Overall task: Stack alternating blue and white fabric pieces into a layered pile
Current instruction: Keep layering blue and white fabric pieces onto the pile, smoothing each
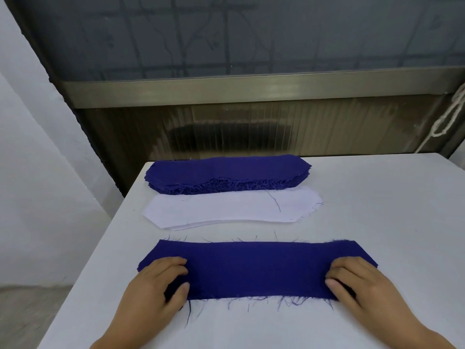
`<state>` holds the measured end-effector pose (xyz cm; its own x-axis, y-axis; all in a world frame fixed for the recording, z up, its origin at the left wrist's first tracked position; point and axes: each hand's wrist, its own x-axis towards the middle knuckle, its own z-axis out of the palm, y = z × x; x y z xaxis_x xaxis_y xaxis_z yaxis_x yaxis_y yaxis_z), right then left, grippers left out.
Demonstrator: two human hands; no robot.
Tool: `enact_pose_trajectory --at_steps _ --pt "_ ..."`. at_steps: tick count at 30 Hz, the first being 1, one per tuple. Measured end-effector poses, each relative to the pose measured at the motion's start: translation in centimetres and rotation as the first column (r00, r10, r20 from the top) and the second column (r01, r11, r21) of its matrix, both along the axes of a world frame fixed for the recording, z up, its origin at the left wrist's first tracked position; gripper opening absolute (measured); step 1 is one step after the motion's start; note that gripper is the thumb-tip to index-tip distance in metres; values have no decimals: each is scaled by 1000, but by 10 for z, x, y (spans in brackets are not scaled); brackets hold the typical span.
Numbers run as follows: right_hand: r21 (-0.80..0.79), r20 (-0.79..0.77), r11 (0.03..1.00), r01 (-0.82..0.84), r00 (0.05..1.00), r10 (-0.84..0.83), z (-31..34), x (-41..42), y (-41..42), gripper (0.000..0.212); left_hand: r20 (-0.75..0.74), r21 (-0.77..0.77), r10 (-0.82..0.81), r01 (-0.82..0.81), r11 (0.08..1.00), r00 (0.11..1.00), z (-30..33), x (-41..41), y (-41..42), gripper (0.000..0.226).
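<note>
Left hand (157, 285): fingers curled, gripping left end of blue piece (254, 269).
Right hand (357, 285): fingers curled, gripping its right end.
Blue piece: flat on worktop (377, 210), spanning both hands.
White pile (226, 209): just beyond hands.
Blue pile (226, 173): beyond white pile, touching it.

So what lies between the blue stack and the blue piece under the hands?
The white fabric pieces, lying flat on the table, in the head view.
</note>
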<state>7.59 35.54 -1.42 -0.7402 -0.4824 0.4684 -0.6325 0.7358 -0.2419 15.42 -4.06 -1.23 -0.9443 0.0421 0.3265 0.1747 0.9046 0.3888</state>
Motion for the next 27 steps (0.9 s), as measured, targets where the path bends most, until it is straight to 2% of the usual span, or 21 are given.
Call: enact_pose_trajectory --at_steps 2,3,4,6,9,12,14,16,18,23,27 --pt "24 22 998 54 998 -54 2 -1 0 11 -19 28 8 -7 1000 1000 -2 1 -1 37" --pt "38 72 996 77 994 -80 2 -1 0 7 -28 35 9 -8 999 1000 -2 0 0 42" --pt "43 129 996 83 988 -88 2 -2 1 20 -42 28 11 -9 1000 999 -3 0 0 48" --pt "44 208 995 86 974 -94 6 -5 2 25 -63 1 23 -23 1000 998 -5 -2 0 48" --pt "59 255 995 84 962 -96 13 -12 4 18 -34 -19 43 -43 999 999 -4 -4 -3 29" --pt "161 326 979 122 930 -170 23 -28 6 16 18 -52 79 -78 996 997 4 -14 -3 12" --pt "217 334 968 125 922 -194 29 -44 1 13 47 -83 133 -129 988 990 12 -29 4 19" --pt "175 327 978 111 931 -164 33 -63 -14 10 37 -93 121 -117 989 992 21 -51 18 17" --pt "100 305 993 68 948 -96 34 -85 -34 4 3 -83 50 -49 995 999 27 -79 36 3" --pt "-8 335 1000 29 942 -25 30 -137 -73 17 -38 5 -110 110 994 993 27 -144 81 19" --pt "24 397 1000 10 918 -18 23 -153 -79 15 71 84 -122 116 990 990 19 -176 96 27"
